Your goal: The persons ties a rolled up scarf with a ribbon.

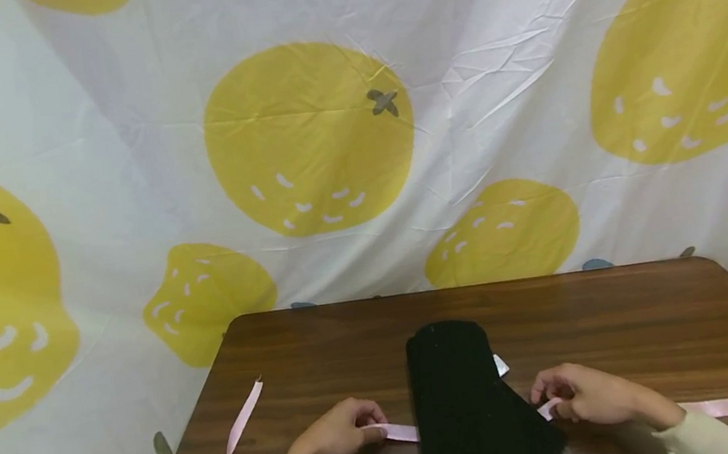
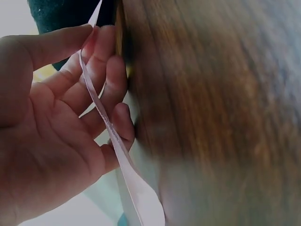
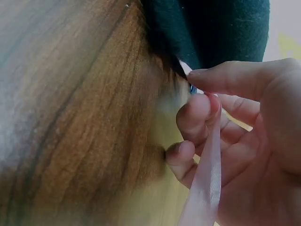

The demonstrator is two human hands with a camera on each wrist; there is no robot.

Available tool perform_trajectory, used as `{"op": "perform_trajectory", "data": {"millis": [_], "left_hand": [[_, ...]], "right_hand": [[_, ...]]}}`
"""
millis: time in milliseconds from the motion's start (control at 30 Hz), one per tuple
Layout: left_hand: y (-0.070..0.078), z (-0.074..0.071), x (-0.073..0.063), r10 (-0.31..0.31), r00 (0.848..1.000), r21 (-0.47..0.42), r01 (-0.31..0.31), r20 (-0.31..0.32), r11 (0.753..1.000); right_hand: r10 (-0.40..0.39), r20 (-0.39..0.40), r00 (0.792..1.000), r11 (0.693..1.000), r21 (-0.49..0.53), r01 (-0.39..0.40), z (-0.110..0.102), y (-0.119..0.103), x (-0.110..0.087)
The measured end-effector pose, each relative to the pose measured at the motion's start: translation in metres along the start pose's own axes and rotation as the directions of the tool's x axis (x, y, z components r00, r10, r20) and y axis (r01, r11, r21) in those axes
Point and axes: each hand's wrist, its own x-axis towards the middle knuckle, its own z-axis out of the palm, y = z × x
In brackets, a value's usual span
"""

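A folded black cloth (image 1: 460, 406), fuzzy at its lower right edge, lies on the table in the head view. A pink satin ribbon (image 1: 401, 433) runs out from both its sides; the stretch at the cloth is hidden. Left of the cloth, my left hand (image 1: 341, 429) pinches the ribbon between thumb and fingertips, and in the left wrist view the ribbon (image 2: 141, 195) trails across the palm. On the other side my right hand (image 1: 589, 393) pinches it close to the cloth's edge. Its tail (image 3: 207, 183) hangs down past the palm in the right wrist view.
The brown wooden table (image 1: 325, 347) has rounded far corners. One loose ribbon end curls at its left, the other stretches to the right edge. A small white tag (image 1: 501, 364) sticks out from the cloth. Behind hangs a white curtain (image 1: 489, 126) with yellow fruit prints.
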Motion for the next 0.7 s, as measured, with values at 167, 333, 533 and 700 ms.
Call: {"op": "perform_trajectory", "data": {"millis": [167, 333, 533, 700], "left_hand": [[-0.001, 0.0, 0.001, -0.033, 0.999, -0.049, 0.033, -0.013, 0.998], [-0.003, 0.0, 0.002, -0.07, 0.996, -0.068, 0.067, -0.048, 0.995], [-0.006, 0.0, 0.009, -0.075, 0.994, -0.056, 0.071, -0.083, 0.996], [-0.005, 0.001, 0.015, -0.09, 0.991, -0.056, 0.085, -0.1, 0.995]], "right_hand": [[-0.005, -0.005, 1.0, 0.999, -0.045, 0.005, 0.0, 0.001, 0.004], [-0.012, -0.063, 0.998, 0.991, -0.137, 0.003, 0.0, 0.004, 0.005], [0.055, -0.112, 0.992, 0.985, -0.158, -0.072, -0.002, 0.005, 0.005], [0.082, -0.143, 0.986, 0.975, -0.192, -0.109, -0.003, 0.004, 0.007]]}}
